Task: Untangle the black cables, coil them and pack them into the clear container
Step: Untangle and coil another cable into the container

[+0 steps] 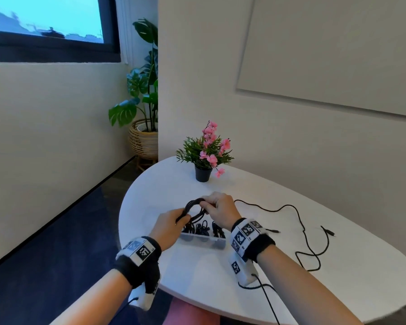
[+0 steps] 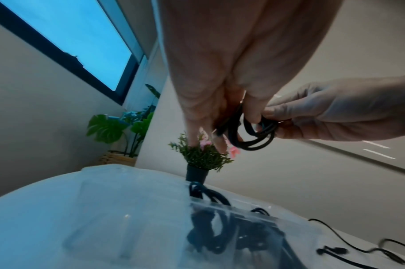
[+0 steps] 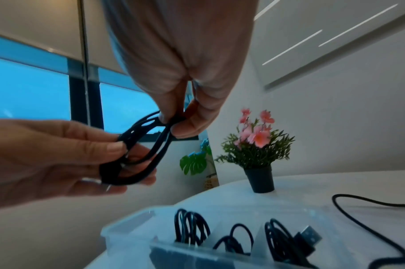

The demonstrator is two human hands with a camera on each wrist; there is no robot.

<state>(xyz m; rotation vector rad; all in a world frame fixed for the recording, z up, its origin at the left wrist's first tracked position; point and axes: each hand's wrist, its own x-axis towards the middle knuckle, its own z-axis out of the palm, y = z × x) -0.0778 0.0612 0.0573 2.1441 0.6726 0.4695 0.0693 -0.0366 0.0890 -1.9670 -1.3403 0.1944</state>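
Note:
A coiled black cable (image 1: 193, 207) hangs in the air between both hands, just above the clear container (image 1: 203, 240). My left hand (image 1: 171, 227) pinches the coil's near end (image 3: 118, 169). My right hand (image 1: 219, 208) pinches its far end (image 3: 169, 122) between thumb and fingers. In the left wrist view the coil (image 2: 249, 134) loops below both hands. The container (image 3: 132, 231) has compartments holding several coiled black cables (image 3: 192, 227), one with a USB plug (image 3: 308, 236).
A loose black cable (image 1: 300, 231) snakes over the white table (image 1: 279, 289) right of the container. A small potted plant with pink flowers (image 1: 205, 153) stands behind the hands. A large plant in a wicker basket (image 1: 142, 118) is on the floor.

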